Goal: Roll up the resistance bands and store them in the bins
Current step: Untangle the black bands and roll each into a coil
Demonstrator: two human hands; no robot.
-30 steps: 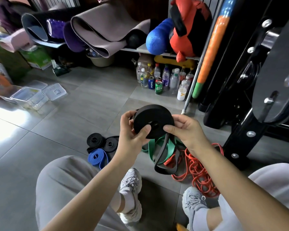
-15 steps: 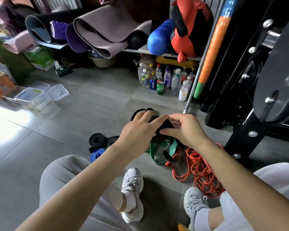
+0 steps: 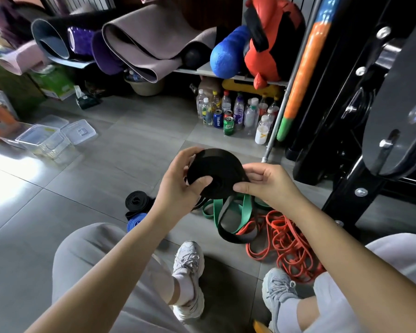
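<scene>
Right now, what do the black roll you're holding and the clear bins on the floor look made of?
The black roll: probably rubber or latex, matte; it coils in flat layers and its loose tail droops limply. The clear bins: apparently rigid plastic, glossy; see-through walls catching bright glints.

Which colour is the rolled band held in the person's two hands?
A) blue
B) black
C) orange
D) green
B: the left hand and the right hand both grip a black roll; the green band lies below it.
</scene>
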